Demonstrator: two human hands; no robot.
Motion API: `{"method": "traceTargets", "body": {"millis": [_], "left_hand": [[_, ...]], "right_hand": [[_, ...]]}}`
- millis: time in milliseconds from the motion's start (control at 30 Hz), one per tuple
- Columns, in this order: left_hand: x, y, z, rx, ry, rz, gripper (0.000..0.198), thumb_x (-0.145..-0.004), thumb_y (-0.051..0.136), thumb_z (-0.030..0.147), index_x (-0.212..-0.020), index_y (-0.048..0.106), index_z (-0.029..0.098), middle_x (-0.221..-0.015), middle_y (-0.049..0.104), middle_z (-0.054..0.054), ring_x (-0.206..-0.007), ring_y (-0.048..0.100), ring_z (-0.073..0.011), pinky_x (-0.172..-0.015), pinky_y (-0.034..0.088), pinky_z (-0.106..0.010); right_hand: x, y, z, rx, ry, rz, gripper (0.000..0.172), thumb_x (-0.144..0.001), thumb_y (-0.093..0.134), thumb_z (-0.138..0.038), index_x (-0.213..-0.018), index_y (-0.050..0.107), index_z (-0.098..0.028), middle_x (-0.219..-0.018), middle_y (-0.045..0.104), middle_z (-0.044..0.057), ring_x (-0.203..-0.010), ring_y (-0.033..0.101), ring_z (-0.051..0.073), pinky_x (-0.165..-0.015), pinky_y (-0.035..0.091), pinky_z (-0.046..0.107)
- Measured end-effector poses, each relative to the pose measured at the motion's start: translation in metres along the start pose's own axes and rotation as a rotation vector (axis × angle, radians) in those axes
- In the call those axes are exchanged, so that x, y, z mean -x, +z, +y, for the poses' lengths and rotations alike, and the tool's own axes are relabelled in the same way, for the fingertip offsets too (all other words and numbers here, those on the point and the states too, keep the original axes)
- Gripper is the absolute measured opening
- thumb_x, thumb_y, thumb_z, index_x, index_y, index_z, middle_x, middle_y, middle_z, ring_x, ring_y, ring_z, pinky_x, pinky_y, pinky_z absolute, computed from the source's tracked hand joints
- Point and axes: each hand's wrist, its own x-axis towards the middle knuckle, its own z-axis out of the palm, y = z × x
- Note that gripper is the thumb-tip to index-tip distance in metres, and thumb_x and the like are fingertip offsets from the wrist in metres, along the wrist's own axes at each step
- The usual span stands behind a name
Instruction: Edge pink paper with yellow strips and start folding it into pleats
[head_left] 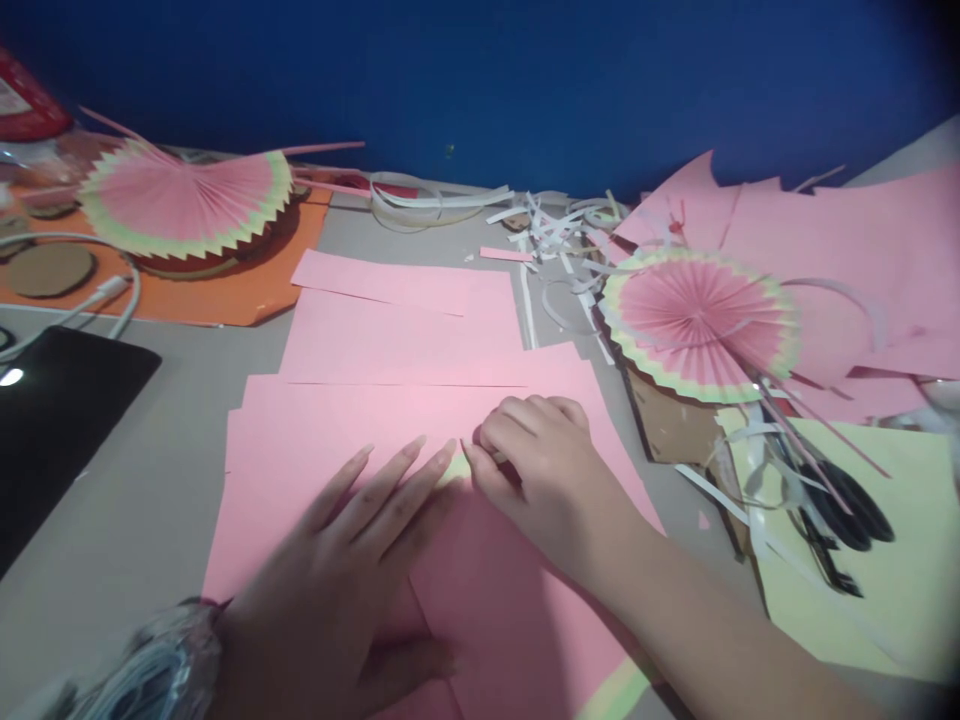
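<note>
Pink paper [517, 590] with a yellow-green edge lies nearest on the worktop [187, 390], under both hands. The left hand [360, 550] rests flat on it, fingers spread; the right hand [544, 470] curls, thumb near the far edge, though I cannot tell whether it pinches. No pleats show on the visible part, so little seems done there. Scissors [832, 500] lie right. Farther on, the right fan [697, 310] and left fan [187, 195] look already pleated, apparently complete.
</note>
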Motion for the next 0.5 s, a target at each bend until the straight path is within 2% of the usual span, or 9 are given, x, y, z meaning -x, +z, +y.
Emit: {"method": "traceTargets", "body": {"millis": [167,367,500], "left_hand": [[-0.0020,-0.0014,0.0027,-0.014,0.006,0.031,0.081,-0.079,0.044,0.064,-0.137,0.037,0.007,-0.146,0.033,-0.012,-0.134,0.025,-0.0279,-0.109,0.013,-0.042],[0.0004,-0.0005,0.0032,-0.015,0.012,0.061,0.084,-0.078,0.050,0.059,-0.138,0.031,0.004,-0.147,0.030,-0.014,-0.134,0.025,-0.0269,-0.109,0.014,-0.034],[-0.0010,0.0005,0.0010,0.003,0.051,0.038,0.078,-0.080,0.046,0.061,-0.137,0.037,0.008,-0.147,0.032,-0.011,-0.134,0.024,-0.0291,-0.110,0.012,-0.040]], "right_hand": [[-0.0007,-0.0004,-0.0013,0.005,0.007,0.008,0.018,-0.086,0.050,-0.021,-0.068,0.052,-0.018,-0.073,0.058,-0.001,-0.074,0.051,0.015,-0.073,0.028,0.033],[-0.0006,0.0011,0.0003,0.006,0.010,0.004,0.017,-0.086,0.049,-0.022,-0.070,0.053,-0.018,-0.074,0.058,-0.001,-0.075,0.051,0.016,-0.076,0.028,0.033],[-0.0007,0.0005,0.0007,-0.005,0.014,-0.009,0.016,-0.086,0.049,-0.021,-0.070,0.054,-0.018,-0.074,0.057,0.000,-0.075,0.050,0.016,-0.076,0.028,0.033]]}}
